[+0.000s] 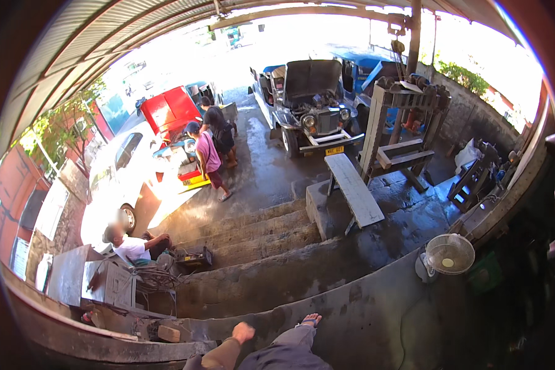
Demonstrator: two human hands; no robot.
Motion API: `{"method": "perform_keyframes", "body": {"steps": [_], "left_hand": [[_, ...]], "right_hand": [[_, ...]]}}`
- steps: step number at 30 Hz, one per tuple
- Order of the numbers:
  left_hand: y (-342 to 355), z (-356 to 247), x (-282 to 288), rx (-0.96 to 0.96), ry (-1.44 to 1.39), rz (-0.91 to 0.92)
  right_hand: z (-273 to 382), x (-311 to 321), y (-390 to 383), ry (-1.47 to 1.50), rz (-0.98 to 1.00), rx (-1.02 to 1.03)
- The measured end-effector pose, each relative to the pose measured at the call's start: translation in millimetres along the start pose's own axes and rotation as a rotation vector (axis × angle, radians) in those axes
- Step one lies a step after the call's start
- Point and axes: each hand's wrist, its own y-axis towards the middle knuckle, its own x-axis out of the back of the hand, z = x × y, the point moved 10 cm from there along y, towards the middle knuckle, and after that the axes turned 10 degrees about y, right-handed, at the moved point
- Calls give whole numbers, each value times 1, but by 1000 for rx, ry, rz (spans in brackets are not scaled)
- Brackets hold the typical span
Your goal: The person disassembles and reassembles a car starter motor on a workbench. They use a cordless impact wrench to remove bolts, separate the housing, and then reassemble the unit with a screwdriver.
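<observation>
My left hand (243, 333) is low in the view, in front of my body, with the forearm coming up from the lower edge. Its fingers look curled into a loose fist, and nothing shows in them. Right beside it are my dark clothed leg (293, 339) and my sandalled foot (311, 319) on the concrete floor. A brown block (168, 333) lies to the left of the hand, well apart from it. No part of my right hand shows.
Concrete steps (259, 237) drop to a wet yard. A bench (354, 191), a press frame (401, 129) and a fan (450, 254) stand right. A seated person (132, 246) is left, by a metal cabinet (108, 280). Beyond, two people stand at a red open-hooded vehicle (172, 111), near a jeep (314, 111).
</observation>
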Motion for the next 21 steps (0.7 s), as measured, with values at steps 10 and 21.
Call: {"method": "perform_keyframes", "body": {"steps": [10, 21], "left_hand": [[136, -582, 238, -664, -250, -226], [227, -913, 228, -698, -85, -18]], "right_hand": [[242, 89, 266, 163, -31, -23], [393, 251, 565, 104, -4, -85]]}}
